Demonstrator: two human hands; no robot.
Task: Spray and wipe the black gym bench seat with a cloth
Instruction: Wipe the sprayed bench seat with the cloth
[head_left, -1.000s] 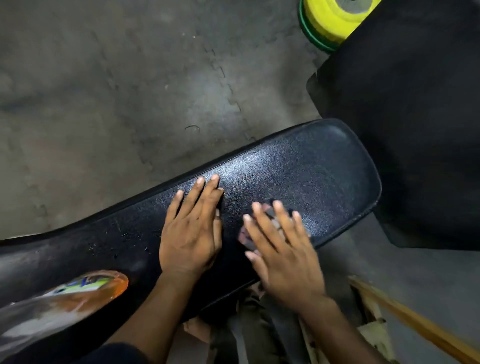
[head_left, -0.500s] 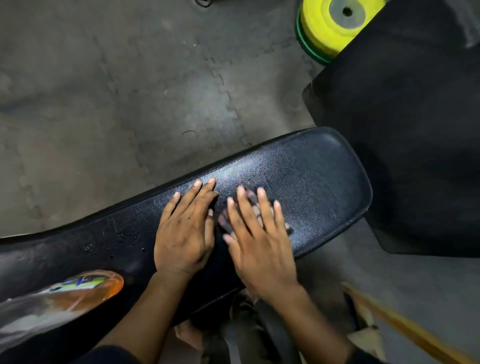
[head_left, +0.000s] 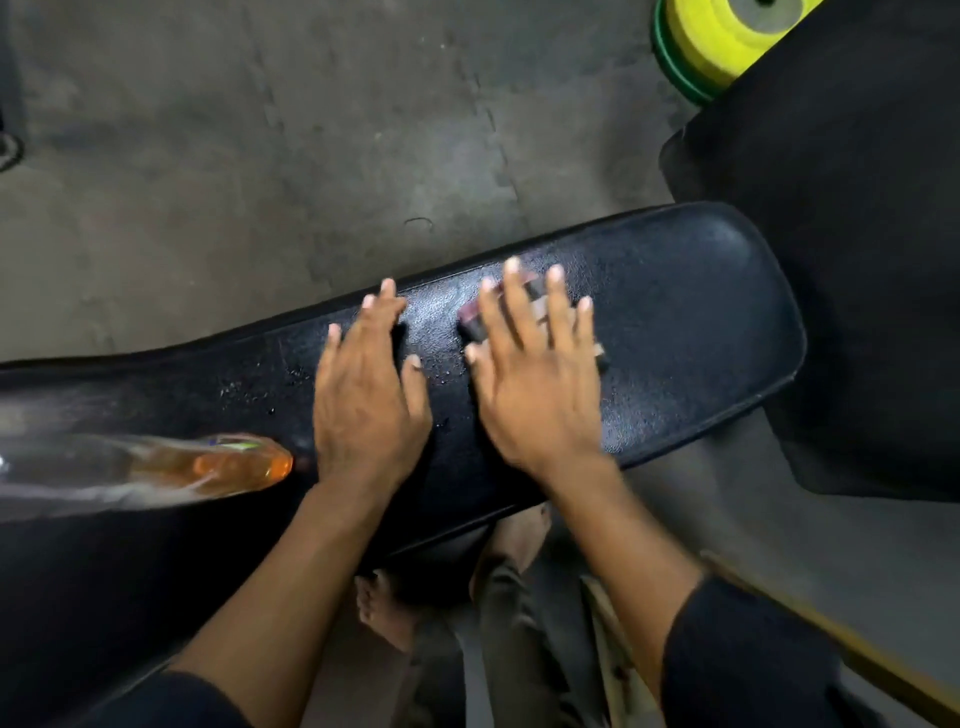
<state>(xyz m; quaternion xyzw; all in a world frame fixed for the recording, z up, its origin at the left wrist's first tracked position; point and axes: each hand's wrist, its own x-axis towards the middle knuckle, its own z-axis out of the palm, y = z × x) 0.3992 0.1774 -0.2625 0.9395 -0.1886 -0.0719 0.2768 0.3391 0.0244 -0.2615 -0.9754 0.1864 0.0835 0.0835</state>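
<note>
The black gym bench seat (head_left: 691, 332) runs from the lower left to the right, with wet droplets on its textured surface. My left hand (head_left: 366, 395) lies flat on the seat with fingers apart and nothing in it. My right hand (head_left: 535, 379) presses flat on a small dark cloth (head_left: 470, 322) that shows between and beside its fingers. A clear spray bottle of orange liquid (head_left: 208, 465) lies on its side on the seat, left of my left hand.
A second black pad (head_left: 852, 260) stands close at the right. Yellow and green weight plates (head_left: 711, 47) lie at the top right. Grey floor mats (head_left: 260, 156) spread beyond the bench. My bare feet (head_left: 384, 613) and a wooden bar (head_left: 831, 654) are below.
My right hand slid the cloth left beside my left hand, then back right and toward the seat's far edge. My left hand stayed flat. The view shifted.
</note>
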